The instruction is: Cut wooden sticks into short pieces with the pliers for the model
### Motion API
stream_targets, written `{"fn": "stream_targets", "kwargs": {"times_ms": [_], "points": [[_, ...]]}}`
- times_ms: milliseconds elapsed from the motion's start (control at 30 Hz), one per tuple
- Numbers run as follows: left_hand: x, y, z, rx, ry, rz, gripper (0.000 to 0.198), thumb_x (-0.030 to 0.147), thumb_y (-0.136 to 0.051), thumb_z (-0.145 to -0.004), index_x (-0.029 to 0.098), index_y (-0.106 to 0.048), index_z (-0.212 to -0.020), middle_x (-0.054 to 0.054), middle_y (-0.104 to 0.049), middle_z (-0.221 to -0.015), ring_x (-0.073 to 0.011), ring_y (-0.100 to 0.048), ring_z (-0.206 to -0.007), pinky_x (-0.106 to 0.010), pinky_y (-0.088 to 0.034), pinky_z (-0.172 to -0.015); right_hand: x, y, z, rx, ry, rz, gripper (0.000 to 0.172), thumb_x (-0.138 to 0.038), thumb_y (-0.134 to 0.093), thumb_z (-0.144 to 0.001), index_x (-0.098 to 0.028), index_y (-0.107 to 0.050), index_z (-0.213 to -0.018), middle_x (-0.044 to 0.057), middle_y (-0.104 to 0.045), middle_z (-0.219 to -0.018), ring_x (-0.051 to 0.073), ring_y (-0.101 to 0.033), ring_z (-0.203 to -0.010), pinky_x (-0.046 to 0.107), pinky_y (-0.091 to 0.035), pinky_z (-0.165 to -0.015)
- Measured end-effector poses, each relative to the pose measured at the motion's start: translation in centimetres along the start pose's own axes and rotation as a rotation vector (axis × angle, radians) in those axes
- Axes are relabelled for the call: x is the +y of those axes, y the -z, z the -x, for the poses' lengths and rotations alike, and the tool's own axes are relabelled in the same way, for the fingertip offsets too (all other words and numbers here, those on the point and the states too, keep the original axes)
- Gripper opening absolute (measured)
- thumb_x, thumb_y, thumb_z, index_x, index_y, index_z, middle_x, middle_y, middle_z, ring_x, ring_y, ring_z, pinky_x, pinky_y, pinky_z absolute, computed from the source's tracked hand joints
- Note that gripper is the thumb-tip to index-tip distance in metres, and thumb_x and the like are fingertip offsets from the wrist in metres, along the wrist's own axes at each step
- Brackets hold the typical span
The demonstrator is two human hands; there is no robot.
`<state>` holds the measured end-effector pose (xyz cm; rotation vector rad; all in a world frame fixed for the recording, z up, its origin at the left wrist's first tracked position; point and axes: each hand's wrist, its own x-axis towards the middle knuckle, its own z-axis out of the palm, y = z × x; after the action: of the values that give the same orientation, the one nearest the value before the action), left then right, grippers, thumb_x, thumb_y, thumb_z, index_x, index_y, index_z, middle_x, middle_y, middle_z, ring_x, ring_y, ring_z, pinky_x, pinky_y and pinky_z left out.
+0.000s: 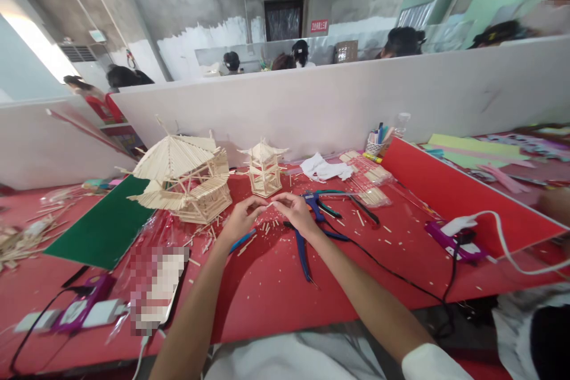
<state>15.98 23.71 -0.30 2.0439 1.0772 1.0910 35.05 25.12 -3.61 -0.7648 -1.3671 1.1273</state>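
My left hand [244, 217] and my right hand [294, 212] meet over the middle of the red table [267, 303]. Between their fingertips is a small pale stick piece [269, 205], pinched from both sides. Just behind them stands a small wooden-stick pavilion [264, 171]. To the left is a larger stick pavilion [187, 175] with a tiered roof. A blue glue gun [313, 204] lies by my right hand, and blue-handled pliers [303, 255] rest in front of it. Cut stick bits [269, 227] are scattered below my fingers.
A phone [162, 288] and a purple power strip [84, 303] lie front left; a green board [104, 222] is beyond. A white cloth [325, 167], bagged sticks [369, 181], a red board [463, 190] and another purple power strip [458, 240] are right. A white partition [312, 101] runs behind.
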Motion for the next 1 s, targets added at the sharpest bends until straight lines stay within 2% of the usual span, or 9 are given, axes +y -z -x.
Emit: {"fn": "stream_targets", "kwargs": {"times_ms": [200, 400, 533, 633, 733, 833, 1000], "points": [[-0.3, 0.6, 0.2, -0.008, -0.12, -0.096, 0.02, 0.034, -0.056, -0.092, 0.016, -0.065, -0.09, -0.005, -0.067, -0.087, -0.0151, -0.06, -0.08, -0.027, -0.047, -0.077, -0.3, -0.3, 0.2, -0.036, -0.076, -0.015, 0.022, -0.037, -0.075, -0.073, -0.019, -0.069, -0.085, 0.003, -0.071, -0.082, 0.018, -0.064, -0.078, 0.03, -0.048, -0.074], [0.5, 1.4, 0.4, -0.063, -0.129, -0.075, 0.021, 0.034, -0.054, -0.093, 0.016, -0.062, -0.086, -0.002, -0.064, -0.081, -0.0133, -0.055, -0.073, -0.025, -0.044, -0.072, -1.3, -0.3, 0.5, -0.162, -0.104, -0.016, 0.022, -0.038, -0.075, -0.074, -0.019, -0.069, -0.084, 0.0, -0.066, -0.076, 0.014, -0.057, -0.068, 0.026, -0.044, -0.067], [-0.2, 2.4, 0.3, -0.012, -0.025, -0.199, 0.024, 0.035, -0.043, -0.097, 0.017, -0.057, -0.092, 0.0, -0.058, -0.076, -0.013, -0.051, -0.069, -0.024, -0.041, -0.068, -1.5, -0.1, 0.5, -0.153, -0.127, -0.008, 0.022, -0.039, -0.073, -0.076, -0.02, -0.069, -0.085, -0.001, -0.066, -0.075, 0.014, -0.057, -0.066, 0.026, -0.043, -0.065], [-1.5, 3.4, 0.4, 0.066, 0.055, -0.459, 0.022, 0.031, -0.038, -0.098, 0.019, -0.055, -0.099, -0.003, -0.06, -0.084, -0.0154, -0.054, -0.076, -0.026, -0.041, -0.074, -1.3, 0.0, 0.4, -0.122, -0.158, -0.046, 0.025, -0.042, -0.074, -0.074, -0.02, -0.069, -0.086, 0.001, -0.068, -0.077, 0.015, -0.059, -0.068, 0.027, -0.044, -0.065], [-2.4, 4.1, 0.6, -0.011, 0.247, -0.718, 0.021, 0.03, -0.04, -0.098, 0.022, -0.058, -0.106, -0.006, -0.067, -0.092, -0.0194, -0.06, -0.085, -0.029, -0.042, -0.078, -1.2, 0.1, 0.2, -0.109, -0.158, -0.062, 0.029, -0.046, -0.074, -0.074, -0.02, -0.068, -0.085, 0.001, -0.068, -0.075, 0.014, -0.058, -0.066, 0.027, -0.044, -0.063], [-2.6, 4.5, 0.8, -0.1, 0.41, -0.9, 0.02, 0.033, -0.048, -0.095, 0.023, -0.062, -0.104, -0.009, -0.071, -0.097, -0.023, -0.065, -0.091, -0.031, -0.044, -0.08, -1.2, 0.1, 0.1, -0.095, -0.147, -0.084, 0.033, -0.051, -0.073, -0.076, -0.019, -0.068, -0.084, 0.002, -0.068, -0.073, 0.014, -0.057, -0.063, 0.026, -0.044, -0.061], [-3.2, 5.1, 0.9, -0.104, 0.481, -1.004, 0.023, 0.029, -0.048, -0.093, 0.023, -0.067, -0.103, -0.012, -0.073, -0.098, -0.0245, -0.068, -0.091, -0.033, -0.047, -0.081, -0.9, 0.3, 0.0, -0.087, -0.172, -0.115, 0.039, -0.058, -0.067, -0.08, -0.019, -0.063, -0.079, 0.004, -0.071, -0.073, 0.014, -0.058, -0.061, 0.026, -0.043, -0.057]]}}
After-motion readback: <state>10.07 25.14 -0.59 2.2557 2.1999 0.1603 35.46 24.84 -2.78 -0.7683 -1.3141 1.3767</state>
